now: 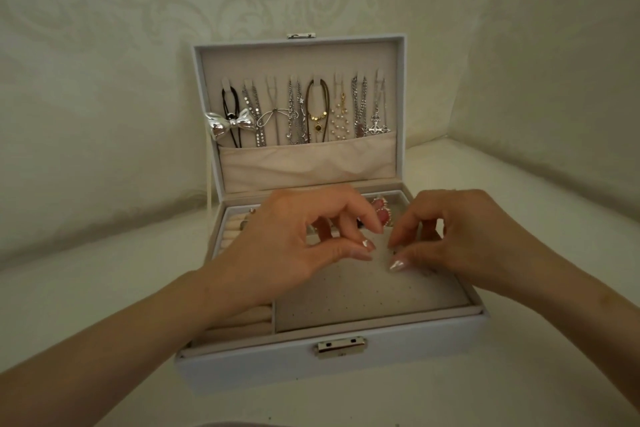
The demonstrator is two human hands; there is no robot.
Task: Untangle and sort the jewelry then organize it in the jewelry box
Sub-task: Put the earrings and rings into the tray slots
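The white box [277, 362] stands open, its metal clasp [341, 347] nearest. Behind the clasp, cream ring rolls [242, 322] lie left of a perforated pad [363, 295]. Both hands hover over the pad's far half. The left hand [294, 236] and the right hand [460, 236] have curled fingers, with thumb and forefinger tips drawn close; whether either pinches anything is too small to tell. Red heart pieces [381, 210] lie just beyond the fingertips. On the upright lid [298, 55] hang necklaces [298, 111] in a row, a silver bow [230, 125] at the left, their ends tucked into a pouch [308, 163].
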